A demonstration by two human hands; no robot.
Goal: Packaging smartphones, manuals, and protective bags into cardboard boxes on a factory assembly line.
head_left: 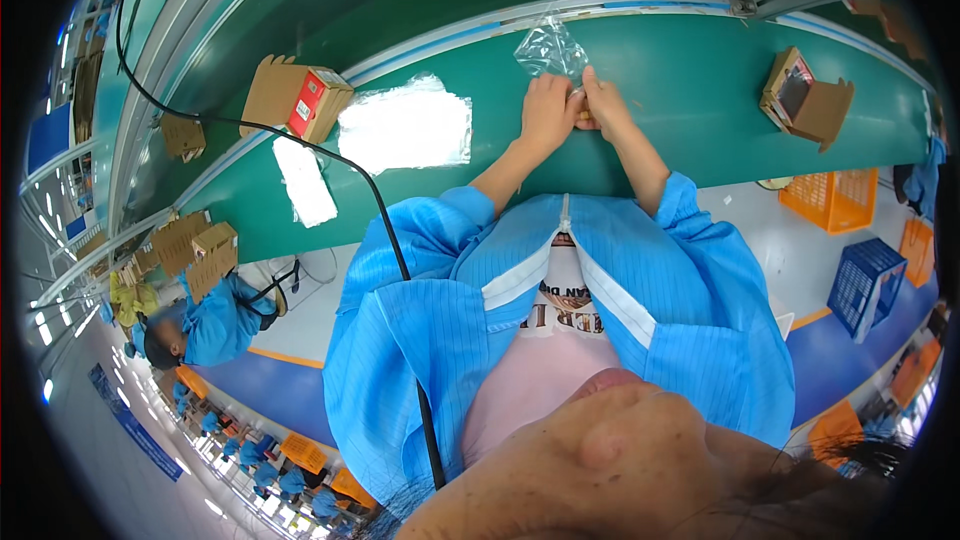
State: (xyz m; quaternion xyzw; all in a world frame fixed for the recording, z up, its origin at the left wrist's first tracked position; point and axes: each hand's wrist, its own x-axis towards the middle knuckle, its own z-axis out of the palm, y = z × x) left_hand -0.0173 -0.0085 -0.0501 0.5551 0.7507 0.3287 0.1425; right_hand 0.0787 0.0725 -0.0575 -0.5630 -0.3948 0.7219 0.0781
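Over the green worktop (690, 70), my two hands meet in front of my chest with their fingers closed. A crumpled clear plastic bag (548, 44) sticks out beyond the fingertips toward the far rail. My left hand (547, 112) grips its near end from the left. Pressed close beside it, my right hand (606, 105) pinches the bag's right side. The fingers hide the near end of the bag, so I cannot see whether anything is inside there.
Left of my hands lie a bright white flat pile (405, 125) and a smaller white piece (304, 182). Open cardboard boxes stand left (322, 105) and right (789, 90). A black cable (368, 178) hangs across the left side. Orange (830, 200) and blue crates (864, 285) stand right.
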